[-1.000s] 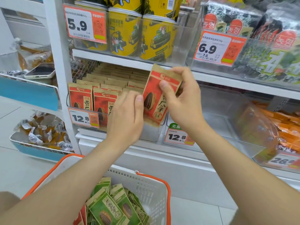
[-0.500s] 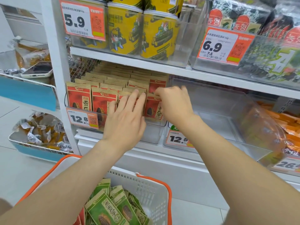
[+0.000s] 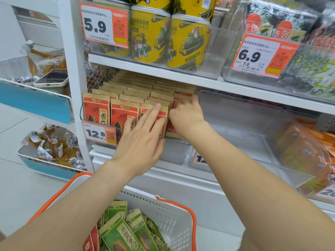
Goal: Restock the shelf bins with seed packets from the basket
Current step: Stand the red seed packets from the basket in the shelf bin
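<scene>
So the red packet (image 3: pixel 181 99) is now sitting down in the mid-frame bin (image 3: pixel 174 153), not held up anymore. The right hand (image 3: pixel 187 119) is blurring over it, so I can't tell its grip. The left hand (image 3: pixel 143 140) is pressing flat-fingered on the neighbouring packets (image 3: pixel 124 113).

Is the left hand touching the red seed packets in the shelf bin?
Touching. The head view shows the left hand with straight fingers flat on the red seed packets.

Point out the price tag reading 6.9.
The upper-right tag; the upper-left tag reads 5.9, the lower-left tag 12.8.
</scene>
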Demonstrator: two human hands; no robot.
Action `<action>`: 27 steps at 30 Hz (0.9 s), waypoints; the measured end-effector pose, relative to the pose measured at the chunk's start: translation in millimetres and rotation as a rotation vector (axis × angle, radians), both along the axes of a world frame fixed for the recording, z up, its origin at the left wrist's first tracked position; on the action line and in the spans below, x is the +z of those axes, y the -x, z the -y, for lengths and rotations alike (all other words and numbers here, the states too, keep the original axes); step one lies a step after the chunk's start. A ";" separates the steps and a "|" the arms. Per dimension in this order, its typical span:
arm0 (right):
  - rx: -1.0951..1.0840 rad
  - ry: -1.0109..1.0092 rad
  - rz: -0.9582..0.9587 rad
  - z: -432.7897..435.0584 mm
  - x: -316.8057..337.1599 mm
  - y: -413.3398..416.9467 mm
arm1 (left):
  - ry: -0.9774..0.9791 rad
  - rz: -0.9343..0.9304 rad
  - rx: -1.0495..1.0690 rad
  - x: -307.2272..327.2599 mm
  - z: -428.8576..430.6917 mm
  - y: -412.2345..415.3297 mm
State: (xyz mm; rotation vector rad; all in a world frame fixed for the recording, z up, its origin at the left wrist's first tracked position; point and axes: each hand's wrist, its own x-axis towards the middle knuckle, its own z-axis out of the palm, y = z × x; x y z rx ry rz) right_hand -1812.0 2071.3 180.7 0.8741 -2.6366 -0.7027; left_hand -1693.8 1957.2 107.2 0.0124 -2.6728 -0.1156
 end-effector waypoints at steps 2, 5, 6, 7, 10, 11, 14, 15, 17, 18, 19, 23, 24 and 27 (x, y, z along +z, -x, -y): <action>-0.013 -0.192 0.108 1.3 -6.8 -4.8 | -0.007 0.007 -0.009 0.1 0.1 -0.7; -0.096 -0.396 0.138 4.3 -4.8 -3.7 | -0.025 0.018 -0.019 1.1 -2.5 -2.4; -0.078 -0.463 0.138 6.7 -5.9 -1.8 | -0.025 0.022 -0.021 1.4 -3.2 -3.2; -0.074 -0.473 0.171 5.5 -9.0 0.0 | -0.022 0.025 -0.024 1.3 -3.4 -4.1; -0.038 -0.204 0.301 8.5 -14.3 -2.8 | -0.007 0.037 -0.039 -1.2 -1.4 -7.7; -0.032 -0.171 0.282 9.7 -14.5 -1.6 | -0.002 0.046 -0.045 -2.5 0.0 -8.7; -0.177 -0.461 0.174 7.5 -14.3 1.9 | 0.013 0.069 -0.065 -4.4 3.7 -11.6; -0.215 -0.441 0.194 8.5 -10.3 -0.3 | 0.019 0.072 -0.070 -4.7 4.8 -12.3; -0.250 -0.357 0.229 5.8 -1.9 -6.9 | 0.028 0.053 -0.084 -4.4 6.6 -13.8; -0.246 -0.329 0.225 3.9 1.5 -9.9 | 0.030 0.042 -0.090 -3.8 7.1 -14.7; -0.231 -0.290 0.218 0.6 3.7 -11.6 | 0.033 0.038 -0.094 -3.2 7.5 -15.5; -0.121 -0.202 0.168 -15.8 8.2 -28.1 | 0.048 0.000 -0.099 -0.5 6.3 -20.2; -0.092 -0.156 0.142 -19.4 6.8 -32.2 | 0.055 -0.032 -0.103 -0.1 5.6 -22.0; 0.037 0.028 0.043 -24.9 1.1 -45.0 | 0.091 -0.162 -0.116 1.1 6.2 -29.7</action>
